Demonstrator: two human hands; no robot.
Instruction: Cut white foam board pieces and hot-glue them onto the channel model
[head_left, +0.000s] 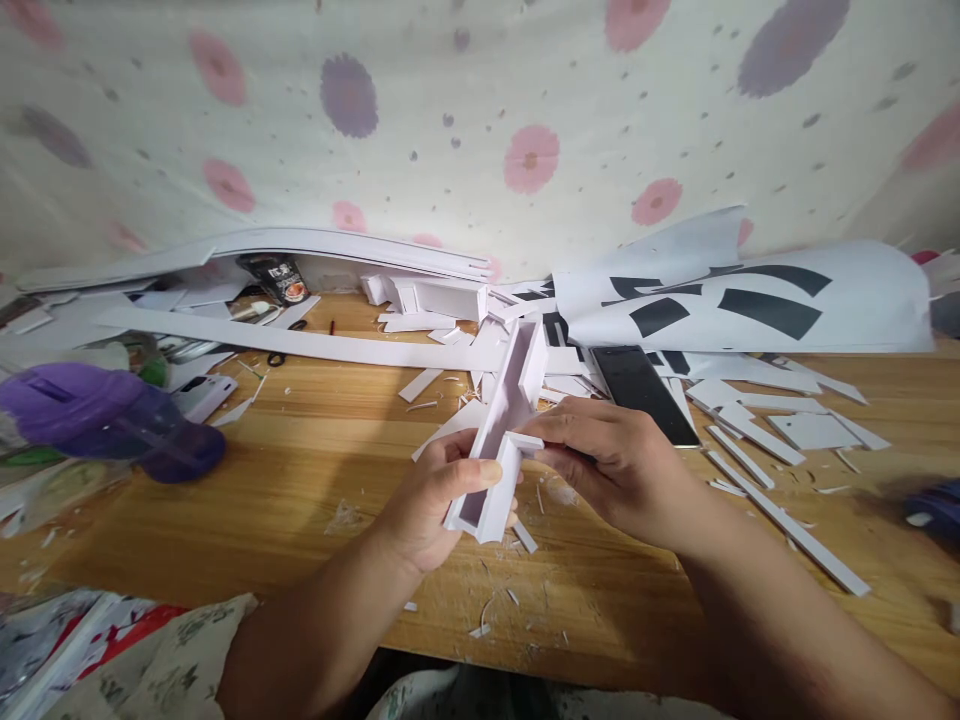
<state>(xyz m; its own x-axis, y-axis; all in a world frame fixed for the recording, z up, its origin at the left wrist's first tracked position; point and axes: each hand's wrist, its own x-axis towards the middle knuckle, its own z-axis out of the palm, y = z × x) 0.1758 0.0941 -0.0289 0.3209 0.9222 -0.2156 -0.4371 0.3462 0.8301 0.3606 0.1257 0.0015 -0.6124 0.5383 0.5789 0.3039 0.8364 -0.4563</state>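
Note:
A long, narrow white foam-board box (526, 372), open on its upper side, slants away from me above the table. My left hand (439, 490) is wrapped round its near end, the thumb pressing on the wall. With thumb and fingertips, my right hand (611, 455) pinches a small white foam-board strip (527, 441) at the box's right wall. The strip touches the wall; whether it is fixed there I cannot tell. Behind the box lie loose white offcuts (487, 345).
A black phone (646, 392) lies right of the box, with curled printed paper (757, 300) behind it. Foam-board strips (791, 520) and shavings litter the right side. At left stand a purple bottle (97, 415) and a long white strip (300, 342). A flowered curtain (450, 120) hangs behind.

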